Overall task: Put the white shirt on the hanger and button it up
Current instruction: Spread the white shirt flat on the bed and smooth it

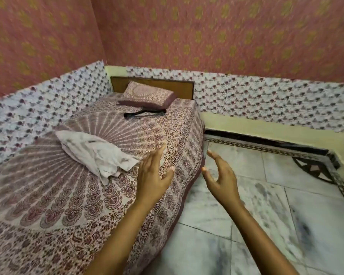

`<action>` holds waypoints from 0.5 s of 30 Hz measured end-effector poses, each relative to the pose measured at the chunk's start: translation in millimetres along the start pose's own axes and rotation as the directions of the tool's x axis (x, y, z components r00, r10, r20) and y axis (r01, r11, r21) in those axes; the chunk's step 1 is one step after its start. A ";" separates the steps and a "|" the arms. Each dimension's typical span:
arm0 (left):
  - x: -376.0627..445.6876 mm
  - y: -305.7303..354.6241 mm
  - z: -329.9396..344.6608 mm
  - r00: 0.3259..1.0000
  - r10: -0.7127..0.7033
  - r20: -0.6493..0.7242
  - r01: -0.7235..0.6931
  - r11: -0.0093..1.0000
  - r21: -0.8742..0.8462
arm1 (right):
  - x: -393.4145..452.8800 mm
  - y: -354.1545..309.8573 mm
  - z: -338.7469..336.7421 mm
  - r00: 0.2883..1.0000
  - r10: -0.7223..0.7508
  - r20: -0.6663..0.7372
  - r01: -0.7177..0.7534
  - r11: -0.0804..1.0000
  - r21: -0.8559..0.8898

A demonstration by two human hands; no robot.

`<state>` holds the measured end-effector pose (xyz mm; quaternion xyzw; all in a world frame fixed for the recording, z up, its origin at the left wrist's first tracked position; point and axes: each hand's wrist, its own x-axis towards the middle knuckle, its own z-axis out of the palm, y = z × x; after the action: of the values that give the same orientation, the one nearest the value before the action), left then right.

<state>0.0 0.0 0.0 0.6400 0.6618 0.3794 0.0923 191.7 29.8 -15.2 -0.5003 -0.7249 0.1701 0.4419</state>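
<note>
Both my hands are out in front of me, empty, fingers spread. My left hand (154,176) hovers over the near edge of the bed (54,211), palm turned inward, thumb pointing right; it touches nothing. My right hand (219,175) is raised over the marble floor (266,215), just beside the bed's side, fingers loosely curled and apart, thumb pointing left toward the other hand. Neither grips anything. The white shirt (95,151) lies crumpled in a heap on the patterned bedspread, near the middle of the mattress, to the left of and beyond my left hand, close but apart from it. Dark smudges or folds show on the cloth; blur keeps me from telling which. The hanger (144,113), black, lies flat on the bedspread farther up, just in front of the pillow (147,96) at the wooden headboard (163,84), well apart from the shirt. The whole view is smeared with motion blur.
</note>
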 end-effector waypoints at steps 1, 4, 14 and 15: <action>8.9 0.2 6.1 1.000 -0.007 0.002 0.007 1.000 0.009 | 10.0 7.7 2.6 1.000 0.010 0.006 -0.010 1.000 0.017; 37.2 -5.6 20.1 0.997 -0.074 0.025 0.073 0.996 0.057 | 41.6 24.3 14.8 0.997 0.041 0.060 -0.042 0.999 0.015; 160.3 -90.9 59.6 0.983 -0.183 0.019 0.179 0.977 0.113 | 170.3 69.7 107.4 0.967 0.070 0.243 -0.065 0.997 -0.032; 176.5 -103.4 61.4 0.981 -0.192 0.010 0.190 0.975 0.115 | 186.9 72.4 120.2 0.964 0.077 0.256 -0.067 0.997 -0.047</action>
<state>-72.0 196.5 -42.7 0.5815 0.7397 0.3238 0.0989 115.5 248.9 -43.4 -0.5081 -0.7606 0.2358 0.3283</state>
